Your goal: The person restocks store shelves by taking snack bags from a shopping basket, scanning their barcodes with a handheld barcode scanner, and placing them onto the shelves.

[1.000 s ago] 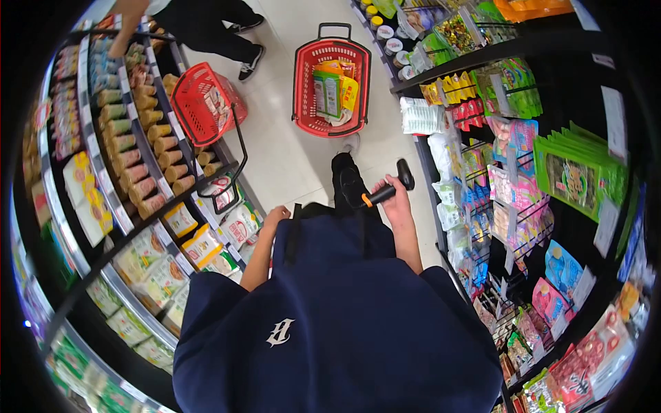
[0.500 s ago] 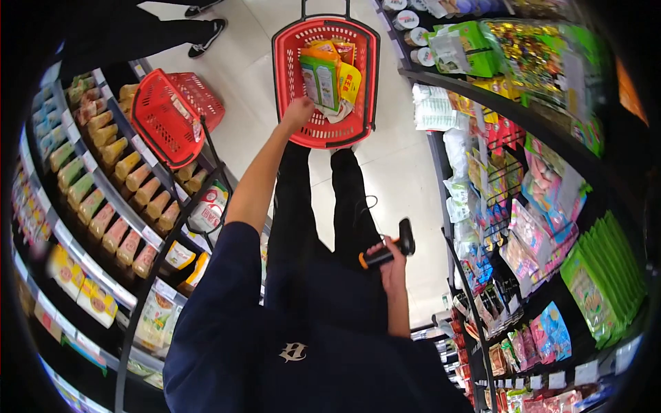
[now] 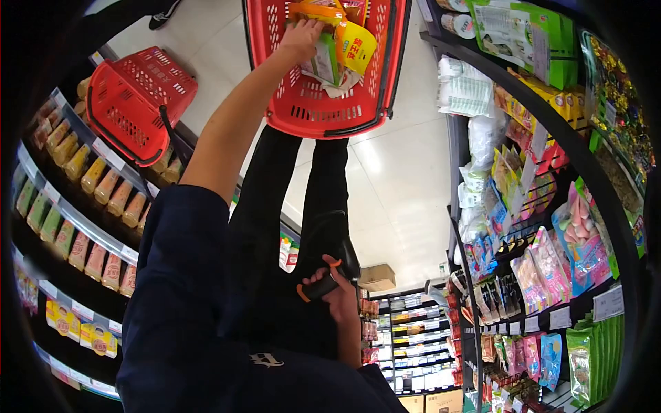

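My left hand (image 3: 303,40) reaches into a red basket (image 3: 313,126) at the top centre. Its fingers are spread over a green packet (image 3: 326,63) and touch the orange packet (image 3: 318,12) beside it. A yellow packet (image 3: 359,48) lies to the right of them in the basket. Low in the centre, my right hand (image 3: 336,292) is wrapped round the handle of a black scanner with orange trim (image 3: 350,260), held in front of my dark trousers.
A second red basket (image 3: 131,103) stands by the left shelves, with a person's shoe (image 3: 164,15) above it. Cups (image 3: 107,184) line the left shelves. Bagged snacks (image 3: 582,220) hang on the right rack. A cardboard box (image 3: 377,277) is on the floor behind.
My left hand has moved from the basket's near part up onto the packets. The basket appears closer. My right hand has shifted left and down with the scanner.
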Demonstrator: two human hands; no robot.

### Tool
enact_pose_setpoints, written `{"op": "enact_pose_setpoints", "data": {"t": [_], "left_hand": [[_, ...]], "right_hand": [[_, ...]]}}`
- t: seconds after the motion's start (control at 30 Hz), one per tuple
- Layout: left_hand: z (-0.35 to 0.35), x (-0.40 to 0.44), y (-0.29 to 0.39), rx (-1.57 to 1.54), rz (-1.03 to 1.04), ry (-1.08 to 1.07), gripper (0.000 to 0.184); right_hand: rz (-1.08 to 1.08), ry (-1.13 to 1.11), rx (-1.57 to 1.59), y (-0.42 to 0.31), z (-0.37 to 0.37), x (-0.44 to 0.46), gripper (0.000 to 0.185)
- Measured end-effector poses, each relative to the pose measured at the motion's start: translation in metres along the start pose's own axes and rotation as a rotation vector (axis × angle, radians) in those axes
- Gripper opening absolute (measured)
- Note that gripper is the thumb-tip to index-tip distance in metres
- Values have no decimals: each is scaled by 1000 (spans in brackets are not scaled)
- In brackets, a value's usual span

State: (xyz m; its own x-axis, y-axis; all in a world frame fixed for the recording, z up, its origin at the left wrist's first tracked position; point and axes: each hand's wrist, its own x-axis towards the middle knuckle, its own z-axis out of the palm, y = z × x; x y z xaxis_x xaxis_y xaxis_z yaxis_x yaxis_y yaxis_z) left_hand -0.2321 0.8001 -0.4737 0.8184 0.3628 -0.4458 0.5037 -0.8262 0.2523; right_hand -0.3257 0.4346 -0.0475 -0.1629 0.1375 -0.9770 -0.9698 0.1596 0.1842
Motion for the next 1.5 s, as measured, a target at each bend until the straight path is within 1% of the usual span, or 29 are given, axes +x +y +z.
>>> {"op": "enact_pose_setpoints", "data": {"t": [0.03,0.1,0.17,0.23,0.3,0.33,0.37,0.43,0.47,0.53,0.57,0.6,0.63,0.7,0.73,0.77,0.8,0.83,0.9,0.93,0.97,1.03,1.17,1.2,1.23,1.37,1.43,1.47,1.5], "left_hand": [[-3,-11,3,8,6,-5,56],[0,-31,13,76,73,-178,38],[-2,-55,25,158,102,-269,33],[-7,-84,30,93,136,-171,30],[-22,-117,31,5,223,3,32],[-31,-134,36,-9,166,-9,35],[-39,-152,42,-22,109,-14,38],[-61,-182,49,-81,72,-31,44],[-84,-198,57,-118,61,1,43],[-108,-226,67,-294,-38,88,38],[-122,-235,68,-480,-143,36,33],[-136,-242,68,-541,-248,-37,30],[-151,-251,66,-728,-305,-13,36],[-179,-265,57,-944,-406,-185,42],[-162,-271,45,-956,-283,31,38],[-153,-273,34,-1072,-259,24,36],[-157,-279,29,-1108,-295,-23,36],[-141,-275,16,-1106,-280,-13,35],[-183,-280,20,-1104,-337,-56,34],[-205,-284,24,-1226,-311,-55,30],[-217,-280,21,-1216,-258,-63,30],[-225,-278,22,-1381,-251,-3,26],[-278,-281,47,-1429,-161,-111,26],[-288,-283,56,-1426,-140,-118,25],[-298,-285,64,-1419,-119,-122,25],[-345,-312,111,-1458,-2,-48,26],[-348,-327,129,-1538,178,52,39],[-365,-346,151,-1519,189,61,39],[-392,-381,178,-1648,106,85,47]], "right_hand": [[20,20,27,3,6,4,41],[10,24,36,6,13,3,41],[-28,31,-8,9,11,0,40],[-68,29,-16,12,4,-3,39],[-113,42,35,12,-3,-6,40],[-133,30,113,11,-5,-8,30],[-154,-4,101,9,-7,-11,30],[-167,61,287,4,-11,-16,15],[-156,61,291,-5,-14,-22,7],[-300,40,259,-23,-14,-43,5],[-397,17,252,-33,-10,-56,5],[-472,-31,218,-42,-8,-70,6],[-549,-73,189,-51,-4,-83,7],[-691,-71,135,-62,12,-112,11],[-745,-95,122,-64,21,-125,13],[-796,-110,113,-63,28,-139,16],[-838,-129,164,-57,34,-150,16],[-875,-132,89,-52,40,-158,18],[-909,-110,-21,-38,47,-161,24],[-897,-66,-101,-28,48,-161,26],[-883,-16,-192,-21,47,-162,29],[-866,-45,-148,-5,46,-160,35],[-926,-93,-96,16,46,-184,35],[-954,-74,-166,17,42,-188,34],[-981,-58,-235,18,38,-191,34],[-1117,-133,-242,21,11,-194,30],[-1153,-123,-258,26,-10,-187,23],[-1165,-106,-225,34,-17,-193,19],[-1199,-84,-200,43,-27,-193,23]]}}
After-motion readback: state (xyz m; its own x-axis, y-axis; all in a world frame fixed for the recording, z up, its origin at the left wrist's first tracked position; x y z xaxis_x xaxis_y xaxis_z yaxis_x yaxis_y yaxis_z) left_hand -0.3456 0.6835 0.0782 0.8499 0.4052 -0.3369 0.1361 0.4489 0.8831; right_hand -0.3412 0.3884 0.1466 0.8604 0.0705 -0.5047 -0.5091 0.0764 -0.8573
